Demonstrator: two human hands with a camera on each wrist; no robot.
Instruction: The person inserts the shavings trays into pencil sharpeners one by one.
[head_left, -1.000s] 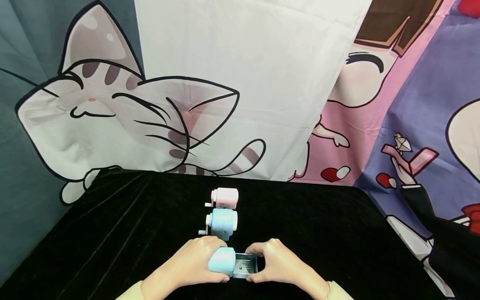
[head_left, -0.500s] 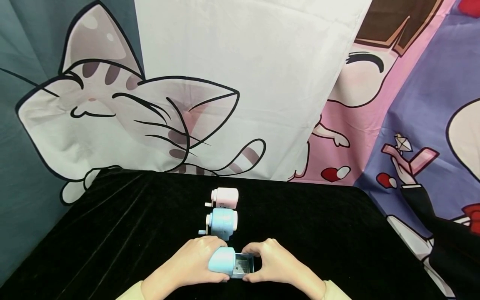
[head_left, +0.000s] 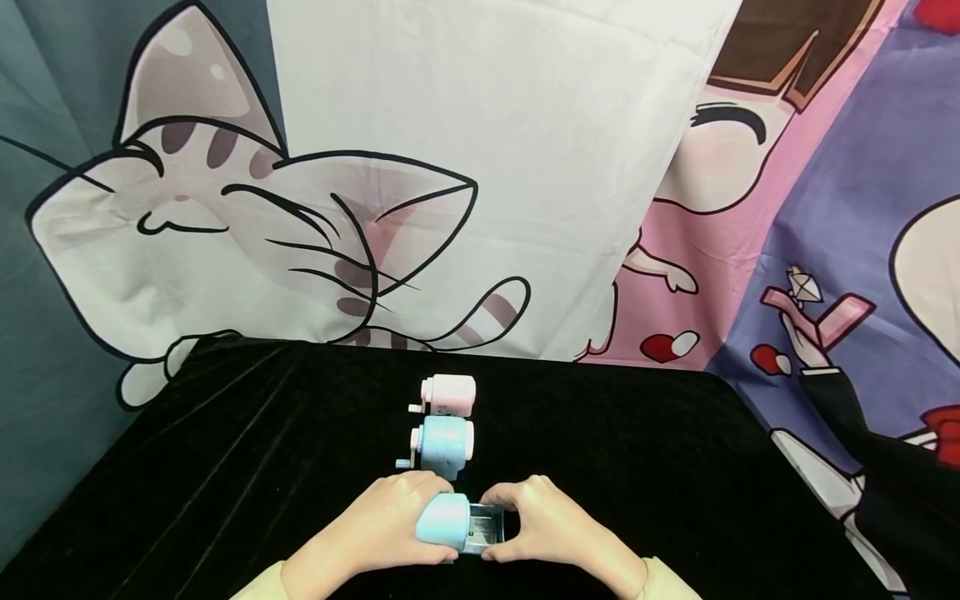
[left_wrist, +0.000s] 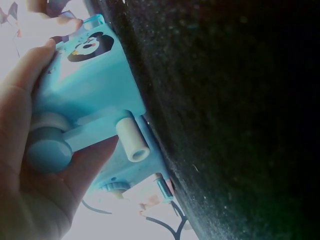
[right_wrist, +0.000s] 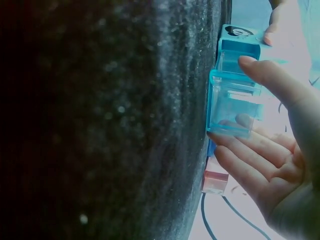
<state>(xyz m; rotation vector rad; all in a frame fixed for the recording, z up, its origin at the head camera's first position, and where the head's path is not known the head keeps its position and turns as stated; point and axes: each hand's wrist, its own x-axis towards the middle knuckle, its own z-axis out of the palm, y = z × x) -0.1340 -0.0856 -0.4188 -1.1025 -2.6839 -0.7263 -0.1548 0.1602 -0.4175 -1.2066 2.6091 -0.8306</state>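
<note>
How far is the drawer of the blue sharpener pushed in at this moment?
Partly in: the clear shavings drawer sticks out of the blue pencil sharpener. The left hand grips the body; the right hand holds the drawer's end. Left: closing it flush. Two more sharpeners, blue and pink, stand behind, untouched.

Drawer (head_left: pixel 486 528) right of sharpener (head_left: pixel 444 522), btwn hands

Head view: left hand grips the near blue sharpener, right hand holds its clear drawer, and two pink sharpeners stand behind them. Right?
Not quite. Behind the hands stand one pink sharpener and one blue sharpener, as the head view shows. The rest holds: the left hand grips the near sharpener, and the right hand holds its clear drawer.
</note>
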